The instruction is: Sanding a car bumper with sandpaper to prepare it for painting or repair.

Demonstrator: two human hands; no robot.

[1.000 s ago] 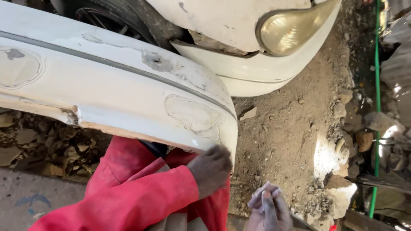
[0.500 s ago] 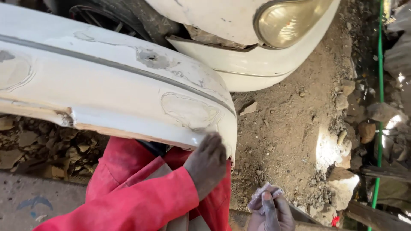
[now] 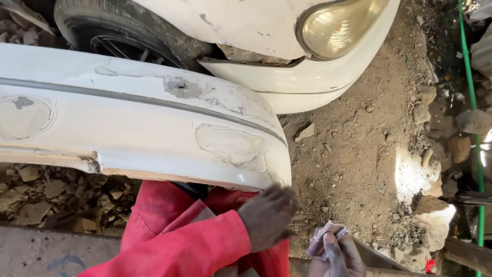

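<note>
A loose white car bumper [image 3: 128, 128] with sanded filler patches lies across my lap, its corner end near the middle of the head view. My left hand [image 3: 267, 215], in a red sleeve, rests against the lower edge of that corner. My right hand [image 3: 335, 252] is lower right, fingers closed on a folded piece of pale sandpaper [image 3: 324, 237], held off the bumper.
A white car [image 3: 287, 56] with a headlight [image 3: 335, 25] and a front tyre [image 3: 128, 36] stands just behind the bumper. Dirt ground with stones [image 3: 435, 169] spreads to the right. A green hose [image 3: 474, 102] runs down the right edge. Rubble [image 3: 51, 195] lies under the bumper.
My left hand has stayed at the bumper's corner, shifting slightly along its lower edge. My right hand with the sandpaper stays low, barely moved. The view has drifted a little.
</note>
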